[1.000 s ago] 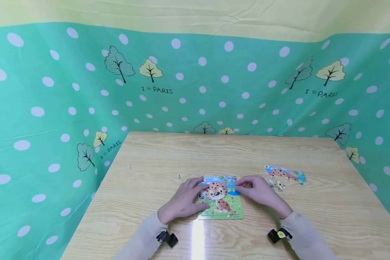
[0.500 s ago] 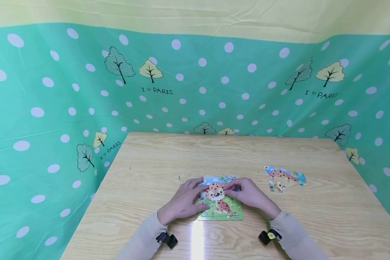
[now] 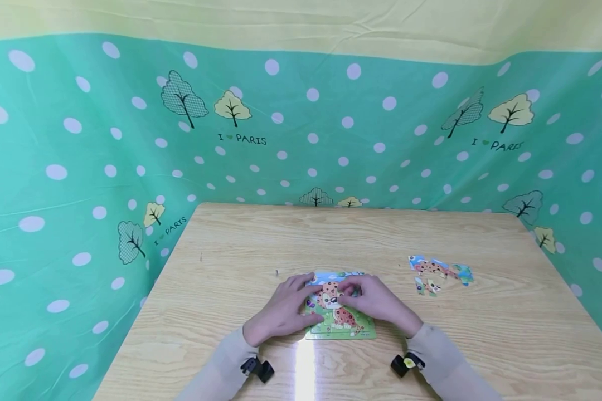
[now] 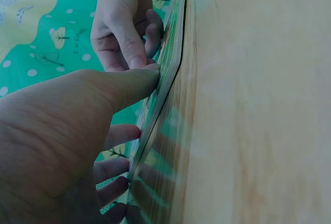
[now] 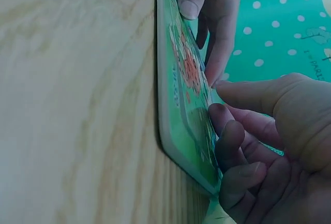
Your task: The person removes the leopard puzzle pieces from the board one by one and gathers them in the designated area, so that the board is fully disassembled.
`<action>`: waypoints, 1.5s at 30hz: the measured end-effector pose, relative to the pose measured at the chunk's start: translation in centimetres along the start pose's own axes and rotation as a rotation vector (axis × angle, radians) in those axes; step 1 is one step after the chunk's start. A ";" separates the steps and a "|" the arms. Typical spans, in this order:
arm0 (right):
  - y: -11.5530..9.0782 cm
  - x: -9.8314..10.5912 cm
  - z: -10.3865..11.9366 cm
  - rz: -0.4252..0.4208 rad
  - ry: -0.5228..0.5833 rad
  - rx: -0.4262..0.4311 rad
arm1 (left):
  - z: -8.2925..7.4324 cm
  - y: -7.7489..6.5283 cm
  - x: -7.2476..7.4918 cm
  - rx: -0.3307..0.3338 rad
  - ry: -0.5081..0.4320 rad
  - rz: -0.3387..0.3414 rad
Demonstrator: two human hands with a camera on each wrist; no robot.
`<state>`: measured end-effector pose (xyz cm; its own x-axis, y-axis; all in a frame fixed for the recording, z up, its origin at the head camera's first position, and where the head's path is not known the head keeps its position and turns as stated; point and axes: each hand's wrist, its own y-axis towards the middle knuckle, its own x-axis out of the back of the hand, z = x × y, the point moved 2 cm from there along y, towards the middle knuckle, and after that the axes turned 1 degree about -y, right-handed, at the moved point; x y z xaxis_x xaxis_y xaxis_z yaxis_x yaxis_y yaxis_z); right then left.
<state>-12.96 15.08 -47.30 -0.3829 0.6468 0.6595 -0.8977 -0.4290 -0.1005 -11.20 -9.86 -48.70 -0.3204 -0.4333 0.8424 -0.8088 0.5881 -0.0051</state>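
Fingers of the right hand (image 3: 373,298), bent together, whether gripping anything I cannot tell, have come inward over the jigsaw puzzle (image 3: 345,318) on the bench (image 3: 231,250), so work seems now at the leopard's face (image 3: 326,299), while the left hand (image 3: 286,306) rests with fingers spread.

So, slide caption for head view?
Left hand on a leopard jigsaw board, right hand over its upper part, loose pieces farther right.

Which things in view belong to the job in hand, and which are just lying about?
Job:
leopard puzzle board
loose puzzle pieces
left hand, touching the board
right hand, over the board

Surroundings:
wooden table
spotted cloth
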 end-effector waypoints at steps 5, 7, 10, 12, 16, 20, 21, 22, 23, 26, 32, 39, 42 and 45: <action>0.3 -0.3 0.5 0.003 -0.023 0.002 | 0.0 0.0 0.0 -0.004 -0.001 -0.006; 0.5 -0.4 0.7 0.012 -0.030 -0.002 | 0.1 0.0 0.1 -0.005 -0.004 -0.008; 0.9 -0.7 0.8 0.029 -0.054 -0.001 | 0.1 -0.1 0.0 -0.005 -0.009 -0.003; 1.0 -0.7 0.9 0.040 -0.068 0.000 | 0.0 -0.1 -0.1 -0.002 -0.016 0.001; 1.2 -0.7 1.0 0.061 -0.090 -0.002 | 0.0 0.0 -0.3 0.001 -0.013 -0.002; 1.3 -0.5 0.8 0.079 -0.072 -0.027 | -0.1 0.1 -0.3 0.000 -0.010 -0.001; 1.4 -0.5 0.8 0.084 -0.066 -0.035 | -0.1 0.1 -0.2 -0.001 -0.011 0.000; 1.4 -0.4 0.8 0.088 -0.058 -0.041 | -0.1 0.1 -0.2 -0.002 -0.013 -0.001; 1.4 -0.4 0.7 0.092 -0.052 -0.046 | -0.1 0.1 -0.2 -0.003 -0.012 -0.001; 1.5 -0.4 0.7 0.101 -0.045 -0.055 | -0.1 0.1 -0.1 -0.011 -0.006 -0.005; 1.6 -0.5 0.6 0.099 -0.029 -0.074 | 0.0 0.1 0.0 -0.015 -0.001 -0.008; 1.6 -0.5 0.7 0.079 -0.013 -0.103 | -0.1 0.1 0.1 -0.009 -0.007 -0.009; 1.6 -0.6 0.7 0.067 0.001 -0.116 | -0.1 0.1 0.1 -0.010 -0.009 -0.007; 1.4 -0.7 0.8 0.048 -0.010 -0.125 | 0.0 0.1 0.1 -0.009 -0.008 0.000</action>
<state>-13.80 13.48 -47.31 -0.4247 0.6206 0.6592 -0.8987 -0.3773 -0.2237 -11.31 -9.79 -48.62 -0.3242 -0.4389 0.8380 -0.8042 0.5944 0.0002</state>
